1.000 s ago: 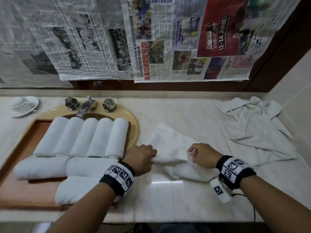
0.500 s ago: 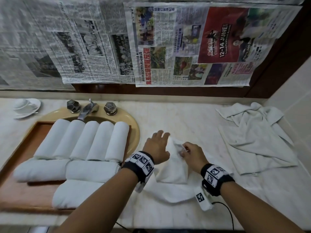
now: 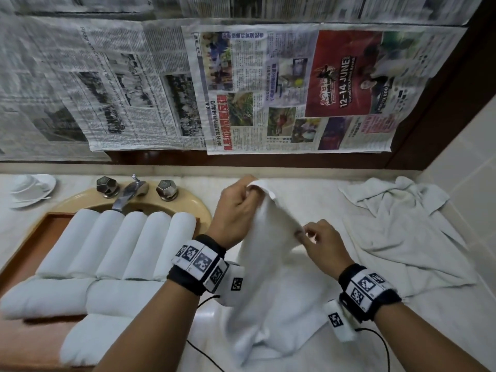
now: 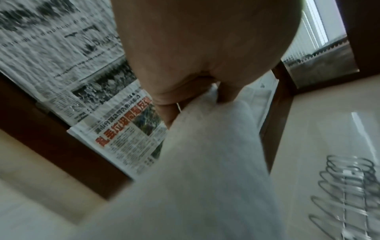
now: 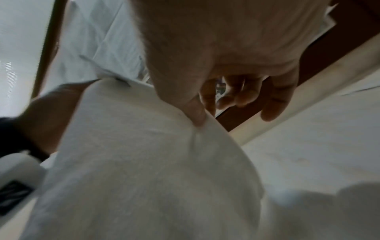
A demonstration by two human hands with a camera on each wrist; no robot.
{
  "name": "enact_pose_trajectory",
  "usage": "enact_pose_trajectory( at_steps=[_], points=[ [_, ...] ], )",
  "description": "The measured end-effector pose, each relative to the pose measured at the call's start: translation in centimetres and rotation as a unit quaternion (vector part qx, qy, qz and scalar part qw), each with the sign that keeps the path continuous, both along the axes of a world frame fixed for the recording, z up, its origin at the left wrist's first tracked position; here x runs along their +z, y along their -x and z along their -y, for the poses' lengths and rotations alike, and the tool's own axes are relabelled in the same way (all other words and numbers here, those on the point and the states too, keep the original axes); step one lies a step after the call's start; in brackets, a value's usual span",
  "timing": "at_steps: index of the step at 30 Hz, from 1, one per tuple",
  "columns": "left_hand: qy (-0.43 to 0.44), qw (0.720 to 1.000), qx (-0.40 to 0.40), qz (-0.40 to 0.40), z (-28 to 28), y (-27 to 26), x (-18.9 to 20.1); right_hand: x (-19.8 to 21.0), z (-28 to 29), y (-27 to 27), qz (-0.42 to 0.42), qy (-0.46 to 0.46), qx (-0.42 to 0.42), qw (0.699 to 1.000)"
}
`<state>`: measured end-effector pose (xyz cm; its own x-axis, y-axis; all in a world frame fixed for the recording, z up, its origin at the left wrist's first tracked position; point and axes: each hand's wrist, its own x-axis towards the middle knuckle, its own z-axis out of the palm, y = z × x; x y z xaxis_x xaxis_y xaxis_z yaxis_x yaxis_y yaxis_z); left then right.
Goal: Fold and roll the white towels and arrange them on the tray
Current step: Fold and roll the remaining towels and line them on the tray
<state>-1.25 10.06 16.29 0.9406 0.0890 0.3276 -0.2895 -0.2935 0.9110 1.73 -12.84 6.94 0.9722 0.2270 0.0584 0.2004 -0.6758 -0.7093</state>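
Since 1 s ago the white towel (image 3: 271, 267) went from flat on the surface (image 3: 308, 200) to lifted just right of the tray (image 3: 40, 237), left hand (image 3: 236, 210) & right hand (image 3: 322, 244) each pinching its top edge — prob. opening it to fold.

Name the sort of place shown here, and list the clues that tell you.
Probably a bathroom vanity, perhaps a hotel's: an oval basin with a tap set in a marble counter, and rolled towels laid on a tray across it.

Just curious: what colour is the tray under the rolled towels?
Reddish-brown, like wood. The tray shows best in the head view.
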Motion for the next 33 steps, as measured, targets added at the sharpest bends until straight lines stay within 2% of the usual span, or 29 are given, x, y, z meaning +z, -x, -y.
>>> enact_pose_trajectory(
  at_steps=[4, 6, 8, 11, 13, 17, 19, 22, 24, 26, 28, 31, 33],
  points=[
    [0.055, 0.996, 0.071, 0.02, -0.9, -1.5, 1.4, 2.0, 0.3, -4.1, -0.023, -0.132, -0.069, 0.989],
    [0.087, 0.988, 0.125, -0.005, -2.2, -2.7, 1.3, 4.0, 0.2, -6.2, 0.002, -0.177, -0.078, 0.981],
    [0.107, 0.979, 0.161, -0.066, -3.7, -4.3, 0.5, 5.6, 0.4, -8.5, 0.037, -0.176, -0.06, 0.982],
    [0.047, 0.962, 0.188, -0.191, -5.5, -7.5, -2.0, 7.0, 0.8, -12.3, 0.074, -0.085, -0.029, 0.993],
    [-0.01, 0.952, 0.19, -0.24, -5.9, -9.9, -3.9, 7.0, 0.6, -14.9, 0.077, 0.007, -0.013, 0.997],
    [-0.083, 0.921, 0.229, -0.304, -5.1, -13.2, -7.2, 5.0, -0.6, -19.0, 0.032, 0.128, 0.018, 0.991],
    [-0.113, 0.899, 0.24, -0.349, -5.0, -13.3, -8.6, 3.4, -0.9, -19.9, -0.002, 0.213, 0.016, 0.977],
    [-0.145, 0.874, 0.195, -0.421, -4.8, -11.6, -11.2, 1.7, -0.8, -18.4, -0.034, 0.247, 0.012, 0.968],
    [-0.188, 0.859, 0.157, -0.449, -4.3, -9.1, -12.7, 0.7, -0.2, -15.5, -0.084, 0.236, 0.024, 0.968],
    [-0.23, 0.84, 0.128, -0.474, -3.6, -6.3, -14.4, -0.8, 0.9, -11.8, -0.148, 0.262, 0.033, 0.953],
    [-0.196, 0.822, 0.094, -0.526, -2.4, -3.1, -16.2, -2.5, 2.1, -7.9, -0.199, 0.279, 0.032, 0.939],
    [-0.162, 0.827, 0.048, -0.537, 0.2, 0.3, -17.7, -4.3, 3.1, -2.3, -0.258, 0.261, 0.044, 0.929],
    [-0.165, 0.849, 0.037, -0.5, 1.5, 0.7, -17.9, -4.3, 2.7, 0.4, -0.284, 0.237, 0.04, 0.928]
  ],
)
